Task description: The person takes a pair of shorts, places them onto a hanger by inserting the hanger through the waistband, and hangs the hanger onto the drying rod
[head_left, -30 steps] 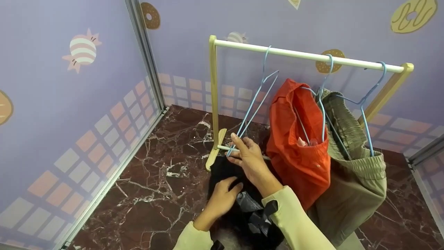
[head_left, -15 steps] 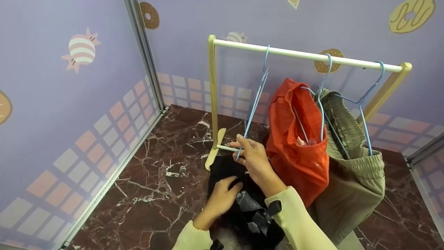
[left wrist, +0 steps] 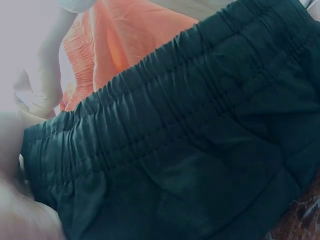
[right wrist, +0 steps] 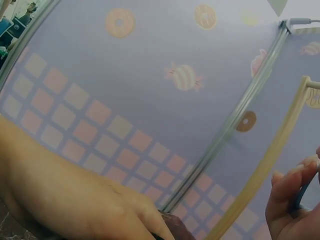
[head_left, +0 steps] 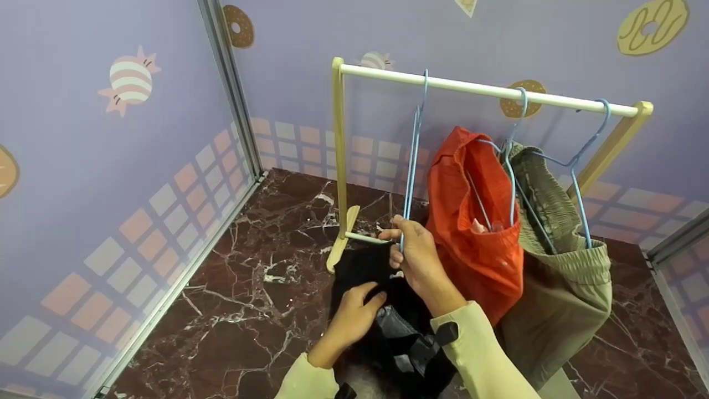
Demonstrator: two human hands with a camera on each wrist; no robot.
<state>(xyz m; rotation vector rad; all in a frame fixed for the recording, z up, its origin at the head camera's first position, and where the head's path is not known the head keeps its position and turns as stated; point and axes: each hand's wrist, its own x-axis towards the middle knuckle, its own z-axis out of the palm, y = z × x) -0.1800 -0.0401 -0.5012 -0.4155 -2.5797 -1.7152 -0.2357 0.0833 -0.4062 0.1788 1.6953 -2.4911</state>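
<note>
In the head view my right hand [head_left: 418,252] pinches the lower end of a light blue wire hanger [head_left: 411,172], whose hook is over the rack's top rail. My left hand [head_left: 354,316] grips the waistband of black trousers [head_left: 361,266], low in front of the rack. Their gathered elastic waistband [left wrist: 150,120] fills the left wrist view, with my left hand [left wrist: 25,210] at its left edge. In the right wrist view the fingertips of my right hand [right wrist: 292,205] curl round a bit of the blue hanger [right wrist: 304,192].
The clothes rack [head_left: 471,86] has wooden posts and a white rail. Right of the blue hanger hang red trousers [head_left: 482,266] and olive trousers [head_left: 570,310] on similar hangers. Dark red marbled floor [head_left: 232,310] lies below. Purple patterned walls [head_left: 166,138] stand left and behind.
My right hand has moved right, pulling the hanger's lower end with it, so the hanger has turned edge-on and hangs closer to vertical. My left hand holds the trousers where it was.
</note>
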